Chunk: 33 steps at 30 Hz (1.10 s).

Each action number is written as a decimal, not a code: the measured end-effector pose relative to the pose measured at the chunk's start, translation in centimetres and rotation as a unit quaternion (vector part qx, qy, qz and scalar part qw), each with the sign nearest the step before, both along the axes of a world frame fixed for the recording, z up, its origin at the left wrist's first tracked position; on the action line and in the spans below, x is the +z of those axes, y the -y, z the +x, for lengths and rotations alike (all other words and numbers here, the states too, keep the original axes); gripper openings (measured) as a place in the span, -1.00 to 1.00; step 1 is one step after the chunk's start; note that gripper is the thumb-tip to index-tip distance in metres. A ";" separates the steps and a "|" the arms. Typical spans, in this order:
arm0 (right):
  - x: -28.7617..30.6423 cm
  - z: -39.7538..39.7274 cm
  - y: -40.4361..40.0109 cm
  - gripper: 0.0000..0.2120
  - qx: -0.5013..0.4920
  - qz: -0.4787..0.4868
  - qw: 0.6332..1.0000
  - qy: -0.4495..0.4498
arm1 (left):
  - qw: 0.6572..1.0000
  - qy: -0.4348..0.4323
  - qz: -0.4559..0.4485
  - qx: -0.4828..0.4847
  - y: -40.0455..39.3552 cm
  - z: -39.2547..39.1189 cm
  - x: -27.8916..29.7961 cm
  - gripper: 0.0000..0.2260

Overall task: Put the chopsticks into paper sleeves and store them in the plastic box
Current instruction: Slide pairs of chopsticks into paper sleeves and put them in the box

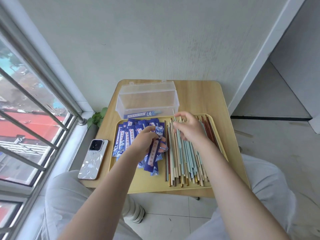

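Observation:
A yellow tray (173,187) on a small wooden table holds a heap of blue paper sleeves (123,135) on its left and several chopsticks (185,158), pale blue, beige and dark red, on its right. My left hand (144,140) pinches one blue sleeve (154,151) above the heap. My right hand (189,128) hovers over the chopsticks and holds a pale chopstick (174,115) between thumb and fingers, its tip pointing away from me. Behind the tray stands the clear plastic box (147,99), lid up, with one sleeved pair (144,114) lying inside.
A phone (93,159) lies face down on the table left of the tray. A small green plant (97,116) sits at the window sill beside the table. A barred window runs along the left, a white wall stands behind. My knees are under the table's near edge.

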State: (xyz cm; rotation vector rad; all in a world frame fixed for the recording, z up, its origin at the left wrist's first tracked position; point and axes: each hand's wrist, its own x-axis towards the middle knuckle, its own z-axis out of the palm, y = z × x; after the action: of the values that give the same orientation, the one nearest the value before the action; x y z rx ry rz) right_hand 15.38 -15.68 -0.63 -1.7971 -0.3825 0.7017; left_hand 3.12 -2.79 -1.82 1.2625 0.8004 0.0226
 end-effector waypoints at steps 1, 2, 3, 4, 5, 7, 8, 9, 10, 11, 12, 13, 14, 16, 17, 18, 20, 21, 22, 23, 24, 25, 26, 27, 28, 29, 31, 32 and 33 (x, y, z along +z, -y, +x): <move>0.6 0.0 0.0 -0.81 -0.001 0.036 0.999 -0.032 | 1.000 0.005 0.007 0.001 -0.2 -0.1 -0.1 -0.83; 1.0 0.1 -0.1 -0.79 0.001 0.069 0.996 -0.065 | 1.000 0.002 0.023 0.000 -0.4 -0.1 -0.3 -0.88; 1.4 0.0 -0.3 -0.76 0.004 0.097 0.990 -0.098 | 0.999 -0.004 0.039 -0.002 -0.5 -0.2 -0.2 -0.93; 1.7 -0.1 -0.5 -0.75 0.010 0.121 0.985 -0.121 | 0.998 -0.008 0.058 -0.008 -0.5 -0.4 -0.2 -0.95; 2.0 -0.2 -0.7 -0.78 0.016 0.140 0.982 -0.128 | 0.997 -0.012 0.080 -0.017 -0.6 -0.5 -0.2 -0.92; 2.3 -0.5 -1.2 -0.89 0.028 0.156 0.981 -0.111 | 0.989 -0.035 0.142 -0.038 -0.6 -0.7 -0.2 -0.83; 2.5 -0.7 -1.6 -0.90 0.030 0.154 0.983 -0.096 | 0.983 -0.049 0.174 -0.044 -0.7 -0.9 -0.2 -0.80; 2.6 -0.8 -1.8 -0.84 0.023 0.150 0.985 -0.080 | 0.977 -0.058 0.198 -0.050 -0.7 -0.9 -0.3 -0.78; 2.5 -0.8 -2.1 -0.78 0.011 0.149 0.987 -0.065 | 0.973 -0.063 0.213 -0.054 -0.8 -0.9 -0.5 -0.76; 2.5 -0.9 -2.4 -0.71 0.000 0.147 0.988 -0.050 | 0.972 -0.065 0.220 -0.056 -0.9 -1.0 -0.6 -0.75; 2.5 -1.0 -2.7 -0.67 -0.010 0.142 0.989 -0.035 | 0.971 -0.067 0.223 -0.057 -1.1 -1.1 -0.8 -0.75; 2.6 -1.1 -2.9 -0.65 -0.018 0.132 0.991 -0.019 | 0.971 -0.068 0.223 -0.059 -1.1 -1.2 -0.9 -0.76; 2.6 -1.2 -3.3 -0.64 -0.023 0.119 0.993 -0.003 | 0.971 -0.069 0.219 -0.060 -1.3 -1.3 -0.9 -0.77; 2.6 -1.4 -3.6 -0.63 -0.020 0.095 0.995 0.023 | 0.974 -0.062 0.207 -0.065 -1.4 -1.4 -0.8 -0.81; 2.5 -1.5 -3.8 -0.63 -0.014 0.085 0.996 0.031 | 0.976 -0.057 0.201 -0.067 -1.4 -1.4 -0.8 -0.86; 2.5 -1.5 -3.8 -0.63 -0.008 0.080 0.996 0.035 | 0.976 -0.051 0.197 -0.072 -1.3 -1.5 -0.7 -0.91; 2.4 -1.7 -4.0 -0.64 0.011 0.069 0.997 0.043 | 0.977 -0.039 0.193 -0.081 -1.2 -1.4 -0.3 -0.90; 2.3 -1.8 -4.0 -0.66 0.028 0.058 0.997 0.051 | 0.977 -0.031 0.191 -0.084 -1.2 -1.4 -0.2 -0.89; 2.2 -1.9 -4.0 -0.69 0.050 0.042 0.996 0.061 | 0.978 -0.024 0.188 -0.088 -1.1 -1.4 0.0 -0.89; 2.2 -1.9 -4.0 -0.75 0.078 0.022 0.994 0.070 | 0.978 -0.018 0.186 -0.091 -1.1 -1.3 0.0 -0.90; 2.1 -2.0 -4.0 -0.79 0.106 -0.001 0.991 0.079 | 0.978 -0.016 0.185 -0.094 -1.0 -1.3 0.1 -0.91; 2.0 -2.0 -4.0 -0.78 0.127 -0.023 0.988 0.090 | 0.978 -0.014 0.185 -0.094 -0.9 -1.2 0.2 -0.92; 1.9 -1.9 -3.9 -0.73 0.136 -0.039 0.985 0.104 | 0.979 -0.013 0.183 -0.093 -0.9 -1.2 0.2 -0.92; 1.9 -1.7 -3.9 -0.65 0.128 -0.047 0.984 0.117 | 0.979 -0.009 0.180 -0.091 -0.9 -1.1 0.1 -0.93; 1.8 -1.5 -3.8 -0.57 0.110 -0.046 0.985 0.124 | 0.980 -0.008 0.177 -0.092 -0.9 -1.1 0.1 -0.94; 1.8 -1.4 -3.7 -0.50 0.093 -0.035 0.987 0.123 | 0.980 -0.008 0.176 -0.091 -0.9 -1.0 0.0 -0.94; 1.7 -1.2 -3.6 -0.44 0.069 -0.017 0.991 0.115 | 0.979 -0.012 0.181 -0.091 -0.9 -0.8 -0.2 -0.88; 1.6 -1.1 -3.5 -0.47 0.059 -0.023 0.991 0.119 | 0.979 -0.016 0.183 -0.086 -0.9 -0.8 -0.3 -0.82; 1.5 -0.9 -3.2 -0.53 0.046 -0.042 0.989 0.131 | 0.980 -0.020 0.182 -0.080 -0.8 -0.6 -0.5 -0.77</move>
State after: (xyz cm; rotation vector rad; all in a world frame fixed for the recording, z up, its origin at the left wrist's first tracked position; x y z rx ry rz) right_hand 14.47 -12.48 0.88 -1.9675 -0.6242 0.5517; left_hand 2.52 -2.02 -2.35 1.6760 0.7476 0.0151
